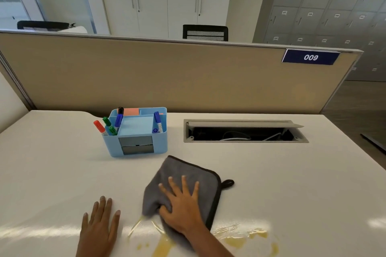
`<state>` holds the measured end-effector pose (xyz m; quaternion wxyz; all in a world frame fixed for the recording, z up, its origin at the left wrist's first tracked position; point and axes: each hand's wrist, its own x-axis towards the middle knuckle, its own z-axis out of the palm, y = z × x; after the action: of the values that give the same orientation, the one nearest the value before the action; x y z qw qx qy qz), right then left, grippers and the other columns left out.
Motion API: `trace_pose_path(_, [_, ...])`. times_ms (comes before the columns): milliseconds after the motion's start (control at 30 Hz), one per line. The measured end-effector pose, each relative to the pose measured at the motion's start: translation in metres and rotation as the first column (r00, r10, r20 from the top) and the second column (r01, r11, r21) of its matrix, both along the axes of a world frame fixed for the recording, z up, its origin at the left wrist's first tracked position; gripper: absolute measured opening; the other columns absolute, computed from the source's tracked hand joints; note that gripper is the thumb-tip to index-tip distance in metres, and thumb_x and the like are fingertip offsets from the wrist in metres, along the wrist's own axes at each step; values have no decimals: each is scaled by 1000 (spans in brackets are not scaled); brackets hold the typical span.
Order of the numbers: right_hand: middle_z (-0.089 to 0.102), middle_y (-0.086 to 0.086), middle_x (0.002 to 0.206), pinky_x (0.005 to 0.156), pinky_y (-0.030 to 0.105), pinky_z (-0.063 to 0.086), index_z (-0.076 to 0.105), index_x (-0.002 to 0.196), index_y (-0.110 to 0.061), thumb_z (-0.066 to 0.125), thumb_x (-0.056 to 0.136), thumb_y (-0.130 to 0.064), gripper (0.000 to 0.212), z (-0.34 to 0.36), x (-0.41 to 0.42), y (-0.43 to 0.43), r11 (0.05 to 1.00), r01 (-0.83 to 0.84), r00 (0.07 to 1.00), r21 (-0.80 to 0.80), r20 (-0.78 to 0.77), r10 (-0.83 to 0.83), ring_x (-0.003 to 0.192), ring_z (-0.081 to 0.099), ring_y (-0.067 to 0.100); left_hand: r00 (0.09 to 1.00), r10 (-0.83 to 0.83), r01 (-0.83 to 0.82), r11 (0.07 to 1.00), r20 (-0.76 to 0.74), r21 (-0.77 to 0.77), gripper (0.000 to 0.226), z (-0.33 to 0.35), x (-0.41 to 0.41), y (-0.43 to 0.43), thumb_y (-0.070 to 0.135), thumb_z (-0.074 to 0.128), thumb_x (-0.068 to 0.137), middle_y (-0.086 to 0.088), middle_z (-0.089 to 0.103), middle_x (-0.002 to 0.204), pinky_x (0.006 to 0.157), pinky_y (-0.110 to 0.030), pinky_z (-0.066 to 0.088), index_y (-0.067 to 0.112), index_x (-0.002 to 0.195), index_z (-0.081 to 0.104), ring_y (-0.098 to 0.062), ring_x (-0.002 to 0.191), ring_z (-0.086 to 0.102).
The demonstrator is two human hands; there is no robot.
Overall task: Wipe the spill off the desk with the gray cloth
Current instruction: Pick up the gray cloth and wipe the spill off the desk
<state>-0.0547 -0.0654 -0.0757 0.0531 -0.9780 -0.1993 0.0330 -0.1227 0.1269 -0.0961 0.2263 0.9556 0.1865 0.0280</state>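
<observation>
**As the spill (246,238) lies half covered, the right hand (183,208) presses the cloth (188,171)**

While the left hand (98,229) rests flat on the desk (52,162) by its near edge, fingers straight, the right hand bears down on the cloth with fingers spread, gripping nothing. The cloth lies at the near middle, over part of the yellow spill. An organizer (136,131) stands behind it, toward the far edge.

Bright even light, glare streaks across the desk (292,173), wide-angle edge bowing.
</observation>
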Motion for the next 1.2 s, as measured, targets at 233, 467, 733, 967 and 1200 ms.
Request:
trace_pose_path(233, [11,-10,158,104,74,4,15,142,-46,39,90,-52,58,-12,47,-84,935,342,939,95,5,-344,145,4,26,999,19,-19,1000,28,-2,122,1,-2,0,81,-14,64,-29,45,134,102,-63,30,-5,122,50,-47,124,43])
trace_pose_path(467, [23,1,155,107,73,7,31,142,-23,46,88,-49,62,-5,14,-236,532,780,592,329,-114,-798,143,12,32,999,-6,5,1000,32,24,116,-1,-3,0,76,-11,72,-33,51,128,95,-67,35,-9,117,53,-52,117,48])
trace_pose_path(733, [-22,-62,122,114,57,11,36,131,-52,55,86,-25,56,-18,-63,-118,783,529,839,326,-63,-541,143,-7,3,1000,8,-8,1000,8,3,124,-1,-1,-1,81,-16,63,-29,46,134,101,-64,30,-6,123,48,-48,124,43])
trace_pose_path(967, [64,-10,125,111,62,-7,65,109,-42,44,58,-56,57,-10,-59,-38,986,102,974,134,189,-127,141,17,28,993,2,6,997,116,-71,114,4,-7,2,77,-8,71,-30,50,130,106,-61,26,-8,116,55,-49,129,35])
trace_pose_path(1200, [12,-12,157,106,72,12,18,143,-40,39,91,-53,57,-8,15,-161,822,564,825,79,-33,-564,145,9,24,996,21,-13,995,84,-96,66,13,-24,-3,45,23,81,-24,41,140,112,-54,22,2,126,48,-40,136,29])
